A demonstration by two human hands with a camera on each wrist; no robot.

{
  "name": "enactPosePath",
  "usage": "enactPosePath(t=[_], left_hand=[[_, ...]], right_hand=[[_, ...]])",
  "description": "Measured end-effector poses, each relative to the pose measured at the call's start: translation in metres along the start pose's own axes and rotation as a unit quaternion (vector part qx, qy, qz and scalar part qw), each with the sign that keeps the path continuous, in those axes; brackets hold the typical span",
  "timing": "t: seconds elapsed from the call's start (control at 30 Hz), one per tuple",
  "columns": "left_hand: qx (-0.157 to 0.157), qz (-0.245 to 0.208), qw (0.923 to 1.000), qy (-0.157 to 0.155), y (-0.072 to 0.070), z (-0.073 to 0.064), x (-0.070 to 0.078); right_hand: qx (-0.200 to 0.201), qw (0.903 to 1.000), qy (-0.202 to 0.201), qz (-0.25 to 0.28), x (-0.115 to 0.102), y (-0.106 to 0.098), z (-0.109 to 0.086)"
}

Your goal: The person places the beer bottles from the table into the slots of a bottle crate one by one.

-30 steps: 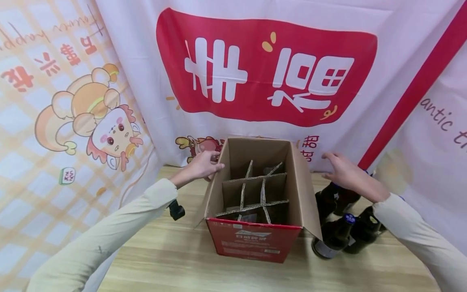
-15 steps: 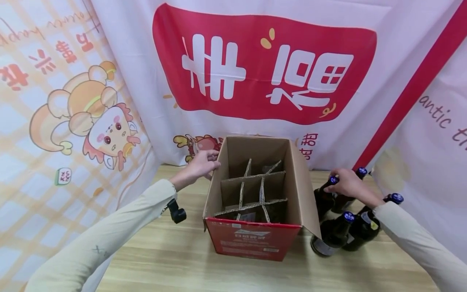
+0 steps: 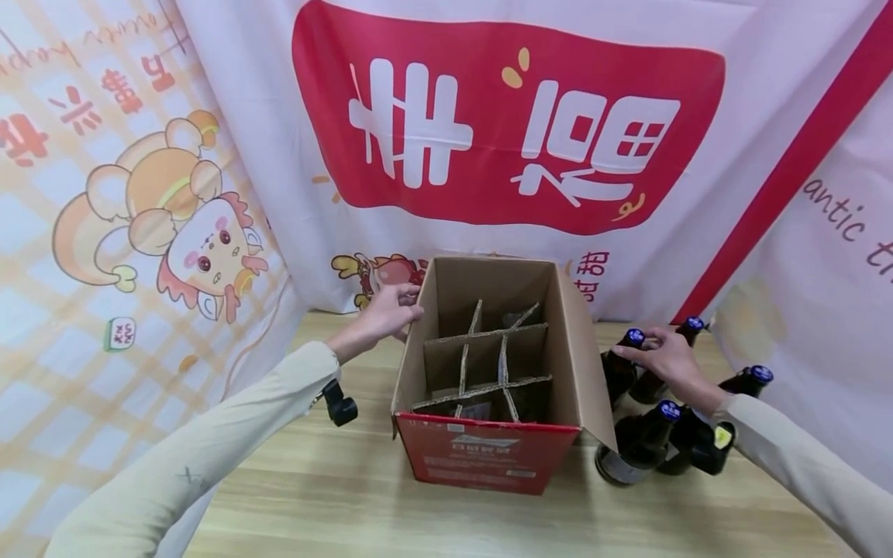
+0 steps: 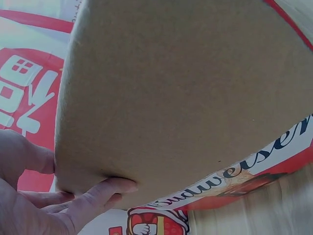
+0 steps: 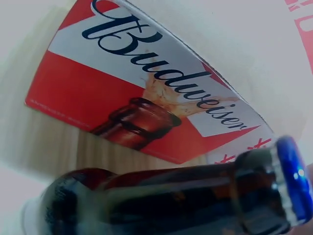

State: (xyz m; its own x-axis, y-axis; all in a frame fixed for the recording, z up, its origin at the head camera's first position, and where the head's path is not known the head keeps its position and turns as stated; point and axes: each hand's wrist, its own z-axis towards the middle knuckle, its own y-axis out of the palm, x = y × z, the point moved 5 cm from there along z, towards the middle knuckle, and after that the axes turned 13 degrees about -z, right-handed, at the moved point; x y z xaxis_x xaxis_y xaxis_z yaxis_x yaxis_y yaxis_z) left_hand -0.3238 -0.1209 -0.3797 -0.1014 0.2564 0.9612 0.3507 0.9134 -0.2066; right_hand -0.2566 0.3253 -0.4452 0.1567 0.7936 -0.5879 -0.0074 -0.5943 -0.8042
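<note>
A red Budweiser cardboard box [image 3: 481, 457] stands upright on the table, its top flaps open, with cardboard dividers [image 3: 488, 333] forming compartments inside. My left hand [image 3: 382, 316] grips the box's far left edge; in the left wrist view its fingers [image 4: 105, 193] lie on the brown flap [image 4: 186, 98]. To the right of the box, my right hand [image 3: 673, 360] pinches the neck of a dark beer bottle [image 3: 617, 378] just under its blue cap. That beer bottle [image 5: 176, 200] spans the lower right wrist view, where the hand is almost wholly out of sight.
Several other capped beer bottles [image 3: 638, 442] stand close around the right hand, near the box's right flap [image 3: 586, 372]. A printed cloth [image 3: 481, 116] hangs right behind the box. Wooden table surface [image 3: 314, 496] extends in front. A black wrist mount [image 3: 340, 404] hangs under the left sleeve.
My right hand has come down from above the bottles onto one bottle's neck, its thumb now against it. My left hand has stayed at the box edge.
</note>
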Motion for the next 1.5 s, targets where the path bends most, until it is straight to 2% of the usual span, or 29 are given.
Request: enactPosePath(t=[0.13, 0.3, 0.47, 0.57, 0.77, 0.97, 1.23, 1.37, 1.5], left_hand=[[0.007, 0.009, 0.9999, 0.005, -0.002, 0.001, 0.001], [0.010, 0.017, 0.9998, 0.008, -0.005, 0.003, 0.002], [0.012, 0.029, 0.9995, 0.004, -0.007, 0.003, 0.001], [0.011, 0.027, 0.9996, 0.002, -0.007, 0.002, 0.001], [0.009, 0.015, 0.9998, 0.003, -0.006, 0.003, 0.000], [0.015, 0.012, 0.9998, 0.001, -0.008, 0.002, -0.002], [0.014, 0.003, 0.9999, -0.001, -0.005, 0.000, -0.003], [0.017, -0.003, 0.9998, -0.004, -0.004, 0.000, -0.004], [0.022, -0.011, 0.9996, -0.011, -0.003, 0.001, -0.005]], right_hand=[[0.026, 0.9991, -0.028, 0.021, -0.003, 0.003, 0.002], [0.046, 0.9963, -0.072, 0.001, -0.008, 0.000, 0.008], [0.029, 0.9973, -0.054, 0.040, -0.006, -0.003, 0.014], [0.044, 0.9952, -0.055, 0.069, -0.006, -0.007, 0.013], [0.094, 0.9912, -0.071, 0.061, -0.016, -0.034, 0.010], [0.083, 0.9877, -0.048, 0.123, -0.035, -0.066, 0.017], [0.058, 0.9850, -0.019, 0.161, -0.045, -0.095, 0.016], [0.065, 0.9839, -0.004, 0.166, -0.050, -0.112, 0.014], [0.077, 0.9783, 0.014, 0.192, -0.057, -0.128, 0.012]])
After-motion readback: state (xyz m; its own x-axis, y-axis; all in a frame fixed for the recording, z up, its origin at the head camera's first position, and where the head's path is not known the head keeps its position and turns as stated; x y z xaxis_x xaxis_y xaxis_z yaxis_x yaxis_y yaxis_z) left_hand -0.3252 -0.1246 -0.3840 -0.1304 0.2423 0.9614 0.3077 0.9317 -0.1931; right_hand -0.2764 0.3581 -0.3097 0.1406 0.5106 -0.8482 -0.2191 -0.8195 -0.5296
